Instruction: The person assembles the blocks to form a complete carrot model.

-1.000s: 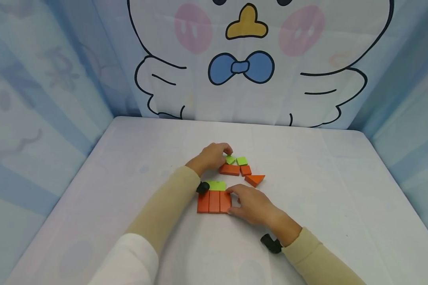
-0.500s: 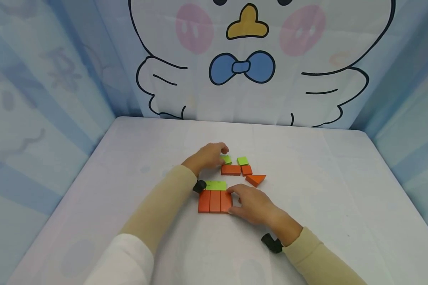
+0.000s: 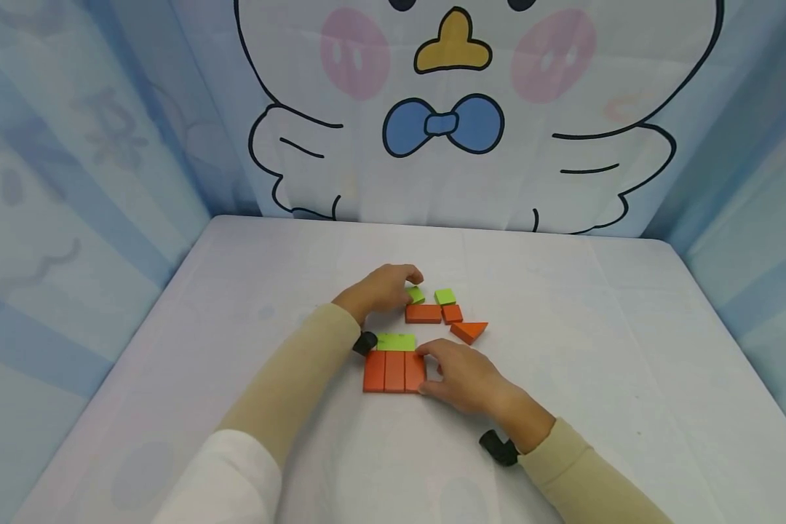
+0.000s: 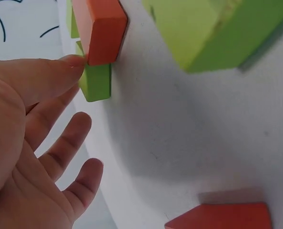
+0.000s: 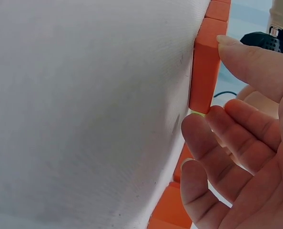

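My left hand (image 3: 411,285) reaches over a small green block (image 3: 416,295) and pinches it; in the left wrist view the thumb touches that green block (image 4: 96,82) beside an orange block (image 4: 103,28). A second green square (image 3: 445,296), an orange rectangle (image 3: 423,314), a small orange square (image 3: 452,314) and an orange triangle (image 3: 469,331) lie close by. My right hand (image 3: 427,370) holds the rightmost of three orange bars (image 3: 394,371) between thumb and fingertips (image 5: 198,129). A green rectangle (image 3: 396,341) lies against the bars' far ends.
The white table (image 3: 596,327) is walled on three sides by a blue cartoon curtain (image 3: 452,109). Bare cloth surrounds the blocks left, right and in front. Black wrist cameras (image 3: 498,445) sit on both wrists.
The small green block under my left fingers has shifted slightly left and turned straighter. My right hand has stayed on the orange bars.
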Motion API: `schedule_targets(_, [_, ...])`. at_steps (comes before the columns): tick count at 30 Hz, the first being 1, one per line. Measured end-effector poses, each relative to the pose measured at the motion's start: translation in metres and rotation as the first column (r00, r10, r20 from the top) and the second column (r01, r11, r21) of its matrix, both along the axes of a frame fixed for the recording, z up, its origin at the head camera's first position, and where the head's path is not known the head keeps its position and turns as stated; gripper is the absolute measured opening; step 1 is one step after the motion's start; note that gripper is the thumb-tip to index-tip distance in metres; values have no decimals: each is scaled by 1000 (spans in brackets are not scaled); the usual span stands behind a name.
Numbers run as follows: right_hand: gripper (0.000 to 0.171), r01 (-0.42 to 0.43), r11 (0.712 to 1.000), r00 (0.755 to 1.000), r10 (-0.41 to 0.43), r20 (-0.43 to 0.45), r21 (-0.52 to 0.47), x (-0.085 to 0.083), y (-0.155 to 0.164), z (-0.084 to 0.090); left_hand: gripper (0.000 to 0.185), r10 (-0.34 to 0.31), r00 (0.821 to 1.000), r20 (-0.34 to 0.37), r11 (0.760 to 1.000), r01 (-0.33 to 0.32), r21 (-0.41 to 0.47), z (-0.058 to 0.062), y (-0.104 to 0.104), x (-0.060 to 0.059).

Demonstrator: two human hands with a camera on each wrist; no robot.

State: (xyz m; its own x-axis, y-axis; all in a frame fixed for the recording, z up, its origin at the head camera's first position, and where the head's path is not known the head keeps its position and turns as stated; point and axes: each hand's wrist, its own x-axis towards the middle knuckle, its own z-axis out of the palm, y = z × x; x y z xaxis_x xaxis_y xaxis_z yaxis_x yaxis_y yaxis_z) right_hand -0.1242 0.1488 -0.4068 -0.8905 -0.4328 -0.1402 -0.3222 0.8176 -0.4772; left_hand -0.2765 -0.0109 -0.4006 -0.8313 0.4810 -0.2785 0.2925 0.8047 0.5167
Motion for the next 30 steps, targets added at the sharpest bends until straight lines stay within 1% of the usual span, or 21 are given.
schedule_targets(7, [51,15,1000,1000,-15,13,-2,0,-1,0,38,0,1000,-26,1000,0,-7,-1,1,0])
schedule_targets(14, [51,13,1000,1000,-13,12,1,0,0,0,38,19,999,-28,1000,-19,-9,-3,3,0])
schedule_targets(20, [50,16,1000,1000,-16,10,1,1,-1,-1,38,19,999,-30,1000,-19,-12,-4,2,0])
schedule_targets(24, [51,14,1000,1000,-14,7,1,1,-1,-1,38,30,999,-26,999,-31,-11,-3,-4,0])
schedule_targets(30, [52,14,1000,1000,-14,-3,11,1,-1,-1,37,79,997,-27,996,-80,-29,-4,-22,-2])
